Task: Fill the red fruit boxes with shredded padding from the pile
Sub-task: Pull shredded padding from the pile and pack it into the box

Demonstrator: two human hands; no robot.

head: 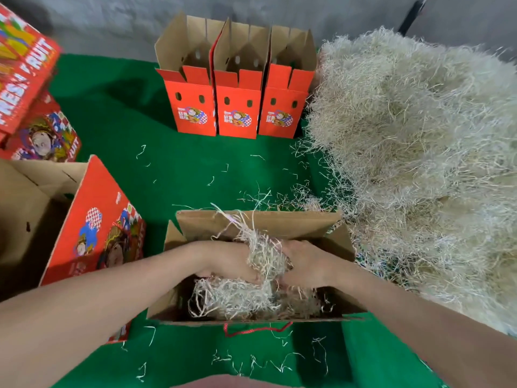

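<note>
Left hand and right hand clamp one wad over the box; should push it down evenly into the corners, keeping strands inside the flaps.

Left fingertips: my left hand curls into the wad of padding, and the tips are buried in the strands.
Right fingertips: my right hand sinks into the wad's other side, tips out of sight.
Box floor: the open box has its bottom covered by shreds.
Box front: its near outer face is turned away from me; only a red cord shows below the rim.
Pile: the pile runs off the right edge.
Big box: the big open box is cut by the left edge, its inside lost in shadow.
Flat stack: the stack of flat boxes is cut by the left edge and smeared.
Small print: the lettering on the three upright boxes is too small to read.
Dark bar: the dark bar is blurred and cut by the top edge; I cannot tell what it is.
</note>
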